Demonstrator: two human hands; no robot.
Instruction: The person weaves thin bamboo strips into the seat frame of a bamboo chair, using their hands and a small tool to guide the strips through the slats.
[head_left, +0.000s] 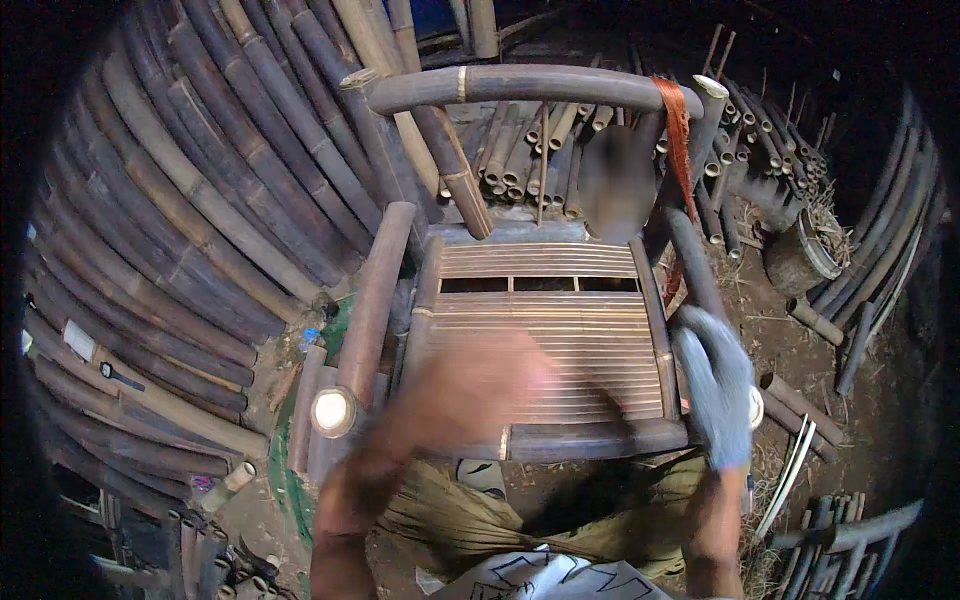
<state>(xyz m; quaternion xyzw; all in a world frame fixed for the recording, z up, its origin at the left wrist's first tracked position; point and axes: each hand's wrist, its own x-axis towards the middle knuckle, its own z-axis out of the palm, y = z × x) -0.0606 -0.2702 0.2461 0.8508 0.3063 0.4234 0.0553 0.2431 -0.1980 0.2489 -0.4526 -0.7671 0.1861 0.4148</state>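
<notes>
A bamboo chair (600,440) stands in front of me, with dark round poles for its frame and a seat of thin pale slats (560,310). Near the back of the seat, a gap crosses the slats. My bare left hand (490,375) is over the seat's front left part, its fingers smeared by motion; whether it touches the slats or holds anything is unclear. My right hand (715,375), in a grey glove, wraps over the right armrest (695,260). The left armrest (380,300) is free of hands. An orange-red strip (676,135) hangs from the top rail (530,85).
Long dark bamboo poles (190,220) lean close together on the left. Cut bamboo lengths (520,165) are stacked behind the chair. A bucket (805,250) of shavings is at the right, with loose bamboo pieces (800,410) and pale strips (785,475) on the dirt floor.
</notes>
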